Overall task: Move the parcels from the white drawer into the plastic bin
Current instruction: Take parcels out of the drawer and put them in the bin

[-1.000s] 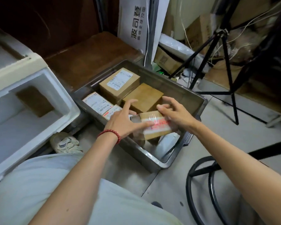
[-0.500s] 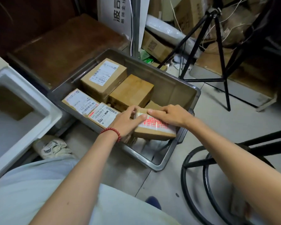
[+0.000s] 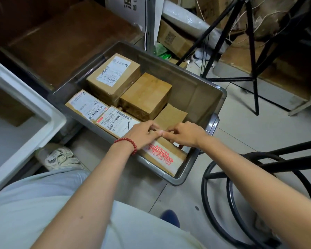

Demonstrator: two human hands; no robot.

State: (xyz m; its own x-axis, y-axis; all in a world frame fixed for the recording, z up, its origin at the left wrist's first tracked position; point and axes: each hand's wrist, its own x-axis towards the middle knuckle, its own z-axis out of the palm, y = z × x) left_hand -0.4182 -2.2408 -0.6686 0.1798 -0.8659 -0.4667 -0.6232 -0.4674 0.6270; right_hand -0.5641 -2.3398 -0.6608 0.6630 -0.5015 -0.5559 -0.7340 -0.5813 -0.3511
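Lowered since the earlier frame, the parcel (image 3: 162, 155) now lies inside the bin (image 3: 217, 95), under the rim, in the corner directly beneath both grips. Earlier we held it level with the rim. Both grips have descended with it and drawn together, so their fingertips now meet above the parcel's far edge.

Grip state:
- The left grip (image 3: 142, 133) has its fingers curled over the parcel's far edge.
- The right grip (image 3: 185, 135) has its fingers curled on the same edge, with the index finger extended toward the left grip.
- Both have hold of the parcel; neither has let go.

We cannot tell whether the parcel's underside is fully seated on the bin floor.

Just beyond the grips stands a plain box (image 3: 145, 94). Touching the left grip on its left lies a labelled pack (image 3: 117, 121). The drawer (image 3: 48, 121) is well apart, further left of the left grip. A brown shape (image 3: 11, 105) shows inside it; we cannot tell whether it is a parcel.

Judgement: this placement is nearly complete. Release comes next, followed by a check of the drawer for remaining parcels.
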